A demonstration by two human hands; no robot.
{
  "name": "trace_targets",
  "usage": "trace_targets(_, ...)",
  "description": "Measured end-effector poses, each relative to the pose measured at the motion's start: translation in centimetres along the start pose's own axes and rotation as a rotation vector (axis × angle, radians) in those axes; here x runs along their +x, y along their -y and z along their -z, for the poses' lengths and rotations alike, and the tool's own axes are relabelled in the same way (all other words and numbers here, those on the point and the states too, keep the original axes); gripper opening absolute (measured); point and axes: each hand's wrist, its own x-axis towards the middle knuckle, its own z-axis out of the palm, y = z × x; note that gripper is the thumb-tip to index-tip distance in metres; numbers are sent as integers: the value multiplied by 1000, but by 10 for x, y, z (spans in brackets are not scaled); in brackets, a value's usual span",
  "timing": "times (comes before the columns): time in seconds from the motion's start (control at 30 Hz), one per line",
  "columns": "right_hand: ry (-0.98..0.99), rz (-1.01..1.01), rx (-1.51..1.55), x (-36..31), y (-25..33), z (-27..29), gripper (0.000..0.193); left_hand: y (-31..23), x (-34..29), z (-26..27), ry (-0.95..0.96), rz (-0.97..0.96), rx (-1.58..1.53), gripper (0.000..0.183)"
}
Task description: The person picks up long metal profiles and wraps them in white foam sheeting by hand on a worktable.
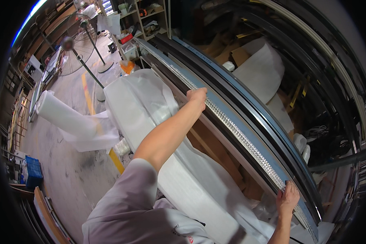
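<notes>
A long blue-grey metal profile (257, 140) runs diagonally from the far left to the near right, bowed by the lens. Along it lies a shiny, ribbed silvery strip (248, 142). My left hand (197, 99) is closed over the strip's edge about midway, arm stretched forward. Further down at the near right, my right hand (288, 198) closes on the same strip; a small dark bit shows at its fingertips, too small to name. Between my body and the profile is a long bundle wrapped in white foam sheet (130, 103).
Dark profiles (248, 91) lie just beyond. A white foam roll (65, 114) is on the floor at left, near standing fans (83, 61) and a blue crate (32, 171). Shelves (154, 18) stand at the back; more foam sheet (262, 71) and cardboard lie at right.
</notes>
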Motion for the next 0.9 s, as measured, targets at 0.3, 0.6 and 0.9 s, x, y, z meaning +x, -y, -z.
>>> trace_targets(0.3,49,28,186,-129,20,-33,57,47,-71,163,225,-205,-169,25)
trace_targets(0.6,87,-128,169,-177,34,-104,53,183,10,176,239,71,-199,24)
trace_targets(0.9,58,-257,74,-187,36,-144,38,233,82,191,686,441,-490,37)
